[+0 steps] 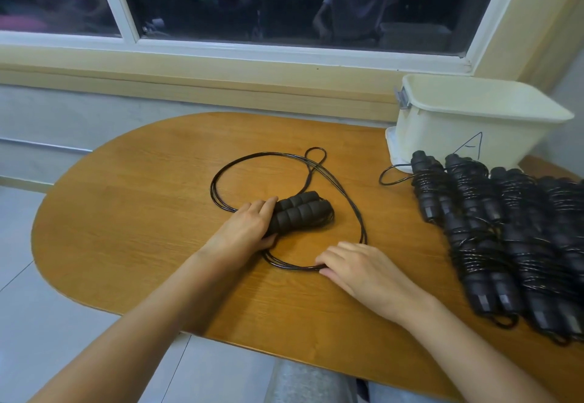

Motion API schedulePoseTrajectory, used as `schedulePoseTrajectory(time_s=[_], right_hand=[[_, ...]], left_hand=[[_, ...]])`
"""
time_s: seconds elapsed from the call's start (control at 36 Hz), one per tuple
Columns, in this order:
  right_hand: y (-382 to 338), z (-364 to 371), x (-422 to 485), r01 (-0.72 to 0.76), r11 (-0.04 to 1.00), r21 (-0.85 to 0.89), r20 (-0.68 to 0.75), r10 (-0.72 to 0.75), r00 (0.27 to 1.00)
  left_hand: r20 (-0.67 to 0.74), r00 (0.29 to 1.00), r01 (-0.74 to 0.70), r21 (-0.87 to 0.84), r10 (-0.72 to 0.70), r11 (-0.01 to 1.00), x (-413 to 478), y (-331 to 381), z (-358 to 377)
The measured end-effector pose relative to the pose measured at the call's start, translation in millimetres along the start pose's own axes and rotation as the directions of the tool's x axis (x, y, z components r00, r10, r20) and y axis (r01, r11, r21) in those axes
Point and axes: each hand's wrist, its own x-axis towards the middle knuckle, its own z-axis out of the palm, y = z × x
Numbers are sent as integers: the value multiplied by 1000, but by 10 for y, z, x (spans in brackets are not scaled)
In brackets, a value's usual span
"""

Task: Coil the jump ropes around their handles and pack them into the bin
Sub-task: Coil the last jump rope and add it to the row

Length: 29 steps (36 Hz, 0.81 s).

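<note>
A jump rope lies in the middle of the wooden table (132, 213). Its two black foam handles (300, 213) lie side by side, and my left hand (249, 225) grips their near end. The thin black cord (246, 162) spreads in loose loops around the handles. My right hand (357, 268) pinches the cord's near loop against the table, fingers curled over it. A pile of several coiled jump ropes (505, 232) lies at the right of the table. The cream plastic bin (467, 121) stands at the back right, and its inside is hidden from here.
A loose loop of cord (392, 175) sticks out from the pile towards the bin. A window sill and wall run behind the table. The table's rounded left end and front edge border a tiled floor. My knee shows below the front edge.
</note>
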Motion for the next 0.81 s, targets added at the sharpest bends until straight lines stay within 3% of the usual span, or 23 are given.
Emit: schedulePoseTrajectory(time_s=[0.22,0.36,0.47,0.56,0.67,0.72,0.81], right_hand=[[369,-233,-91,-314,935,168,211,277,937],[671,-382,-66,-514,794,325,272,442,855],[847,-503,53,-579,711,398,292,500,815],[934,-516,139,-587,741,325,328,494,805],[872,-467,102,-510,858,66,332,463,822],[821,-430,23,-471,882,-30,288,459,841],[763,-372,-91,-426,904,-35,222,423,879]], left_hand=[[-166,986,-38,-240,-2,970,-32,-48,-178],[-213,977,-95,-381,13,920,-68,-70,-274],[-202,976,-159,-381,86,911,-112,6,-318],[-195,970,-204,-316,147,926,-108,49,-311],[-145,964,-245,-174,222,954,-106,13,-179],[-118,969,-230,-107,217,967,-108,-33,-85],[-106,985,-142,-29,138,989,-98,-104,26]])
